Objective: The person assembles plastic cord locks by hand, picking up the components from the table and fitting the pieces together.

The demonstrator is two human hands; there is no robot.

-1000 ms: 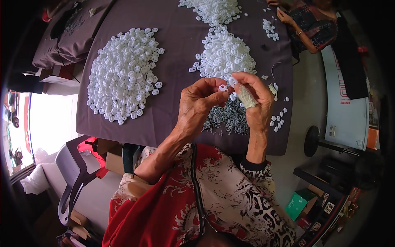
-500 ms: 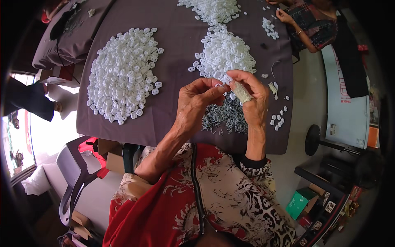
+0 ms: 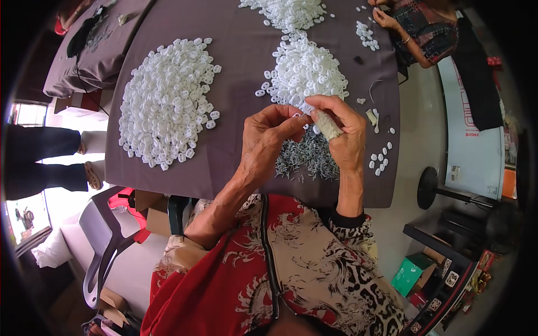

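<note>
My left hand [image 3: 268,133] and my right hand [image 3: 346,133] meet fingertip to fingertip over the dark tablecloth. Between the right thumb and forefinger is a small white oval plastic piece [image 3: 306,108]. A cream-coloured wrap [image 3: 327,126] covers the right thumb. The left thumb and forefinger are pinched against the same spot; whatever tiny part they grip is hidden. Just beyond the hands rises a heap of white two-holed oval pieces [image 3: 308,64]. Below them lies a pile of small grey pin-like parts [image 3: 305,161], partly covered by my right hand.
A large heap of white pieces [image 3: 165,106] covers the table's left side, and another heap [image 3: 288,12] lies at the far edge. Several loose white ovals [image 3: 379,162] sit at right. Across the corner a co-worker's hand [image 3: 385,19] is busy. A grey chair [image 3: 103,241] stands at lower left.
My hands stay almost in place, fingertips still together. At the far left, another person's legs have come further into view, with both feet now showing beside the table.
</note>
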